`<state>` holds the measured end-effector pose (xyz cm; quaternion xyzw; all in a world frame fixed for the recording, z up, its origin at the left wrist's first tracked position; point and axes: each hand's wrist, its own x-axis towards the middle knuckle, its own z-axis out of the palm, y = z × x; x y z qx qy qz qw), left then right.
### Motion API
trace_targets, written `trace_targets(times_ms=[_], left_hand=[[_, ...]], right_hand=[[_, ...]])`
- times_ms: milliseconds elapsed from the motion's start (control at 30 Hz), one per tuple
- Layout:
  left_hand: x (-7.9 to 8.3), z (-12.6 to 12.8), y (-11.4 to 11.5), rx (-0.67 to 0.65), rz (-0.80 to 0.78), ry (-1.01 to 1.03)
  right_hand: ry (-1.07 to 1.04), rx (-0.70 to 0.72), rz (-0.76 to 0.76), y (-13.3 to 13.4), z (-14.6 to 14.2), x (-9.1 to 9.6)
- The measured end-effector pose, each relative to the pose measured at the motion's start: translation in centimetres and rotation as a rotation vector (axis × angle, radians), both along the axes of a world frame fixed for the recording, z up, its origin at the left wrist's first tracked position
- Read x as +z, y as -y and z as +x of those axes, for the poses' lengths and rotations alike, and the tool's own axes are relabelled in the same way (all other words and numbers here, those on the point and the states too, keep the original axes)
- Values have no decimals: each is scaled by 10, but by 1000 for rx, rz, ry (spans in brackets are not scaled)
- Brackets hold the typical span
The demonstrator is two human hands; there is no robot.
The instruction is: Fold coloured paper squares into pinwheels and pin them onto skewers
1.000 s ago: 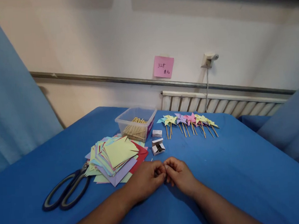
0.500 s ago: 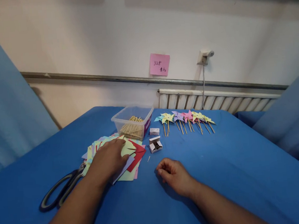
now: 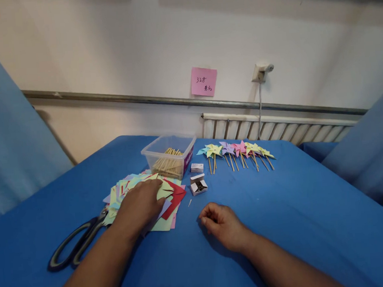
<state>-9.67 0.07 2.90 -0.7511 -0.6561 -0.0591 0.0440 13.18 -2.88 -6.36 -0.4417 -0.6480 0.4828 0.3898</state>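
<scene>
My left hand [image 3: 141,207] lies on a fanned pile of coloured paper [image 3: 119,191], its thumb and fingers closed around a pale yellow-green sheet with slits [image 3: 164,188]. A red slit sheet [image 3: 174,200] and a light green sheet [image 3: 161,225] stick out beside that hand. My right hand [image 3: 222,225] rests on the blue cloth with fingers curled in and thumb against them; whatever is inside is hidden. Between the hands, a thin pale sliver [image 3: 190,203] lies near an opened small white box [image 3: 199,186] with dark contents.
Large scissors [image 3: 76,245] lie left of the paper, blades partly covered. A clear plastic bin [image 3: 152,153] of wooden sticks [image 3: 169,163] stands behind the pile, near a closed small box [image 3: 197,168]. Several finished paper pinwheels [image 3: 240,148] lie at the back right. Wall and radiator [image 3: 276,127] lie beyond.
The view has shifted very slightly. Both hands stay in nearly the same place, and I see no object picked up or let go.
</scene>
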Motion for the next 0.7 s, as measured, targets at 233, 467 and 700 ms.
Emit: trace_targets(times_ms=[233,467,700], left_hand=[[0,1,1,33,-17,13],[1,1,1,61,-44,43],[2,2,-2,96,-57,60]], right_hand=[[28,18,4,2,1,4],[32,26,18,3,2,6],[52,24,29,4,2,7]])
